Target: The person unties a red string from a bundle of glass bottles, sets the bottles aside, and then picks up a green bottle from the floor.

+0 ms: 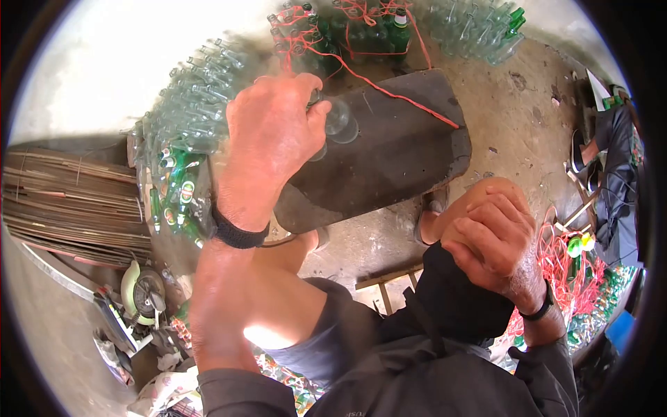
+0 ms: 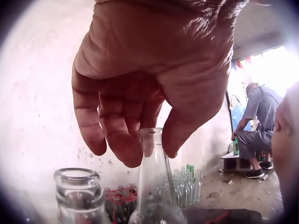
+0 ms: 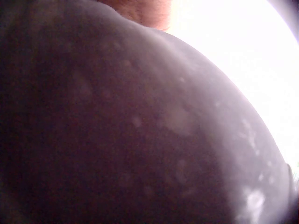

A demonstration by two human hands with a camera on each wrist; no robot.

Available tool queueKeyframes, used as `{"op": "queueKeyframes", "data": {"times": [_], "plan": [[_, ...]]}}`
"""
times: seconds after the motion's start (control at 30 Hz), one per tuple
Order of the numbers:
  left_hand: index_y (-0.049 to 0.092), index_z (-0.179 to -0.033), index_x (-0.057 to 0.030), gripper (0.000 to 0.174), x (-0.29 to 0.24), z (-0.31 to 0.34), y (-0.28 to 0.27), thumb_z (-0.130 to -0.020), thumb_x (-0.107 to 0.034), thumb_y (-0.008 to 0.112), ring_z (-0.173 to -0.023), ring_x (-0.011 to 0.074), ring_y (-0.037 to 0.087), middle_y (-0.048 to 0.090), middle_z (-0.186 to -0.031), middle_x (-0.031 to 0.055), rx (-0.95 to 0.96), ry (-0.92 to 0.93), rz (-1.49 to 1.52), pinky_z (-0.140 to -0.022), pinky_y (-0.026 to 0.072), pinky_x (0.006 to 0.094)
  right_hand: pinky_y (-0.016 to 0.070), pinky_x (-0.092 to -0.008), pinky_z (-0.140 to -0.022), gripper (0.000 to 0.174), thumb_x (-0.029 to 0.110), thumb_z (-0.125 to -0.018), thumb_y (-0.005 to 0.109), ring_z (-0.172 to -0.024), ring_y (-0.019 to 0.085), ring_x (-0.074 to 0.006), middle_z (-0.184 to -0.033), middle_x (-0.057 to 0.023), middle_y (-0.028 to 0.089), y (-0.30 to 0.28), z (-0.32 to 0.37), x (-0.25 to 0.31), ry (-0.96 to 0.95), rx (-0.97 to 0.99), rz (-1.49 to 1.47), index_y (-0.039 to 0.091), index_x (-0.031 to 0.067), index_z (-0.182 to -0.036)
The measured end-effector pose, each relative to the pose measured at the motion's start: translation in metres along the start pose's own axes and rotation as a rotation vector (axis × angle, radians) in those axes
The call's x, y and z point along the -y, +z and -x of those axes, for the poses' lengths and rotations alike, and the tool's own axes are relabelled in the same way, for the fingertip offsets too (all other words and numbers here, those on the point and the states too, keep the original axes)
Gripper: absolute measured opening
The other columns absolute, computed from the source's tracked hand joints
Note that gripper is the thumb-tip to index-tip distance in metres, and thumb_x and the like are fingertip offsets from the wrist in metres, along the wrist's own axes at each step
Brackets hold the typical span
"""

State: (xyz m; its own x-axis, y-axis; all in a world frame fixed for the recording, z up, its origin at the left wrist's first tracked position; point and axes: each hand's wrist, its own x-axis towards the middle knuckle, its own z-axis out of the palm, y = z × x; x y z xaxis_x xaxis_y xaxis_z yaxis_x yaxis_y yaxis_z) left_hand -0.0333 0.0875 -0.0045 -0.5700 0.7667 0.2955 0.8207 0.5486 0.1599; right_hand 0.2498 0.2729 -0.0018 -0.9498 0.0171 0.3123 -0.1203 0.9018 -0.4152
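Observation:
Over a dark board [image 1: 389,160], my left hand [image 1: 271,125] pinches the top of a clear glass bottle [image 2: 156,186] between thumb and fingers. The left wrist view shows a second clear bottle [image 2: 79,191] beside it, with its open mouth upward. In the head view, the hand partly covers the glass. My right hand [image 1: 493,240] rests on the bent knee, its fingers loosely curled and holding nothing. Dark cloth [image 3: 117,116] fills most of the right wrist view, blurred.
Red cord [image 1: 389,92] runs across the board from tied bottle bundles [image 1: 372,35] behind it. Many clear bottles [image 1: 201,97] stand along the wall, with green bottles [image 1: 182,187] nearer. Tangled red cord [image 1: 570,278] lies right. Another person [image 2: 259,121] sits farther off.

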Motion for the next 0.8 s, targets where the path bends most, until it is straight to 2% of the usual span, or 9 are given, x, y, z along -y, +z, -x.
{"op": "queueKeyframes", "data": {"times": [0.37, 0.53, 0.8], "plan": [[0.079, -0.105, -0.0103, 0.024, 0.0049, 0.0076, 0.01, -0.084, -0.019, 0.085, -0.076, 0.0305, 0.075, 0.077, -0.088, 0.0097, 0.059, -0.004, 0.006, -0.071, 0.058, 0.0439, 0.0546, -0.0495, -0.094, 0.03, 0.012, -0.064, 0.09, -0.089, 0.07, -0.029, -0.087, -0.0051, 0.07, 0.001, -0.0042, 0.0017, -0.018, -0.033, -0.002, 0.072, 0.0076, -0.087], [0.08, -0.11, -0.0114, 0.029, 0.0018, 0.0067, 0.0059, -0.083, -0.02, 0.086, -0.077, 0.0324, 0.076, 0.078, -0.087, 0.0119, 0.112, -0.042, -0.009, -0.072, 0.0592, 0.0447, 0.0543, -0.0496, -0.095, 0.03, 0.013, -0.065, 0.09, -0.089, 0.069, -0.0291, -0.087, -0.0052, 0.07, 0.0037, -0.0042, 0.0011, -0.014, -0.023, -0.009, 0.072, 0.0078, -0.087], [0.08, -0.11, -0.0119, 0.029, 0.0021, 0.0055, 0.005, -0.083, -0.022, 0.086, -0.078, 0.0308, 0.077, 0.078, -0.087, 0.0119, 0.103, -0.047, 0.037, -0.072, 0.0595, 0.0447, 0.0544, -0.0493, -0.096, 0.03, 0.015, -0.066, 0.091, -0.089, 0.069, -0.0287, -0.088, -0.0053, 0.069, 0.0006, -0.0023, 0.0021, 0.002, 0.004, 0.025, 0.072, 0.0092, -0.088]]}}
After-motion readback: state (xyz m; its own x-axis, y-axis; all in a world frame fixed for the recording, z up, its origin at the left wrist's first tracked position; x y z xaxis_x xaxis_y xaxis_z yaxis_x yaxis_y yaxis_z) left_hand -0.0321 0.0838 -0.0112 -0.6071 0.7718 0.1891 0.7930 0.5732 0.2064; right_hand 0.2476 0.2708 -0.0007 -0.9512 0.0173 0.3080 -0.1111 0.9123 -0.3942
